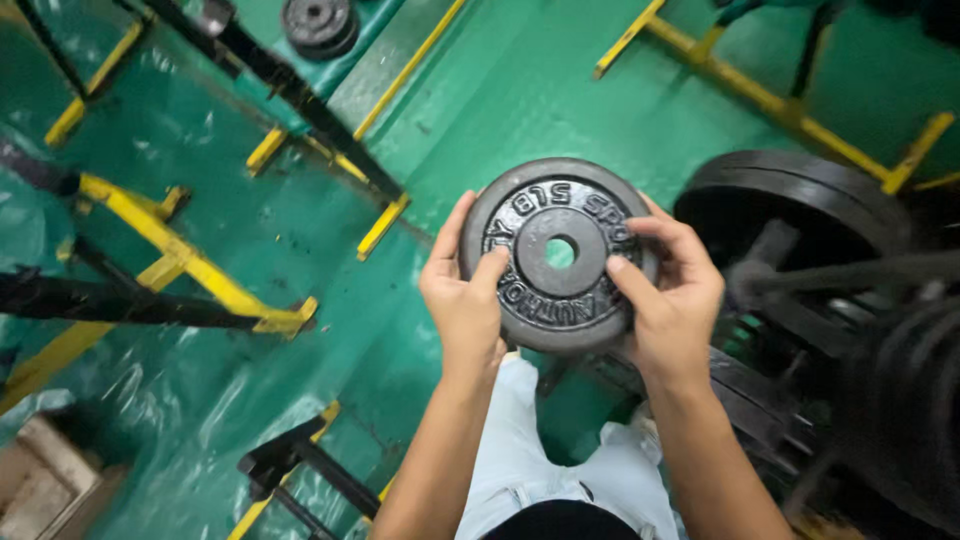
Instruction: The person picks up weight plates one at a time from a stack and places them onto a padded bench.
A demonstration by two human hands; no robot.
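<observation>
I hold a small round black iron weight plate (556, 205) with a centre hole and raised lettering, face up in front of me. My left hand (464, 300) grips its left edge, thumb on the face. On the opposite edge, my right hand (672, 295) grips with its thumb on the face. The plate hangs in the air above the green floor (500, 90), over my light trousers (560, 470).
Large black weight plates (800, 200) on a bar and dark machine parts fill the right side. Yellow and black steel frames (190, 260) stand at the left and top. Another small plate (320, 25) lies at the top. A cardboard box (40, 480) sits bottom left.
</observation>
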